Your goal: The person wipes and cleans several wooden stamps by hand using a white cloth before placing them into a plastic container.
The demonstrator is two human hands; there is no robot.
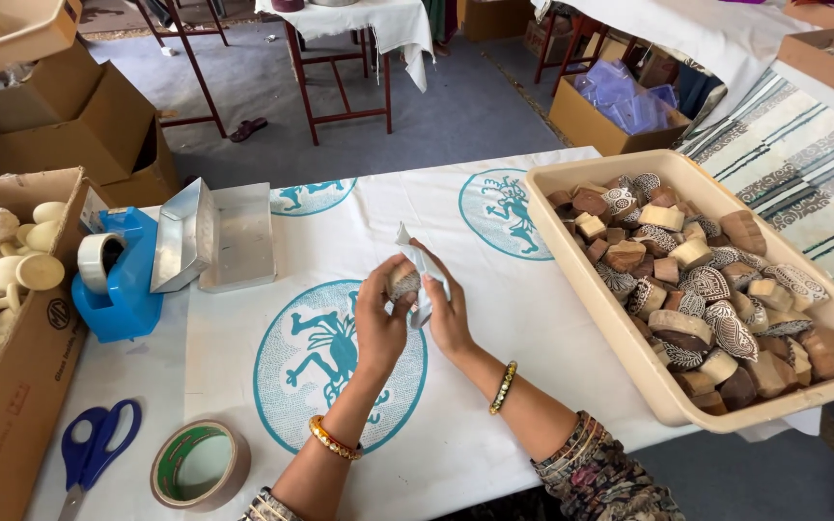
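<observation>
We have one carved wooden block up off the tabletop, near the middle of it, with our left hand clenched around it from below and our right hand pinching a white wrapper against its far side. The wrapper stands up stiff and loose above the block and covers only part of it, so by our judgement this wrap is begun but not closed, and nothing on it is taped yet. The tape dispenser sits near the left edge and a brown tape roll lies by the near edge next to the blue scissors; none of them is touched. We see no finished, wrapped blocks laid out anywhere on the printed cloth. The beige tray at the right edge is heaped full of bare blocks, so most of the pile looks to be ahead of us. A cardboard box of pale wooden spoons stands at the left edge, also untouched.
</observation>
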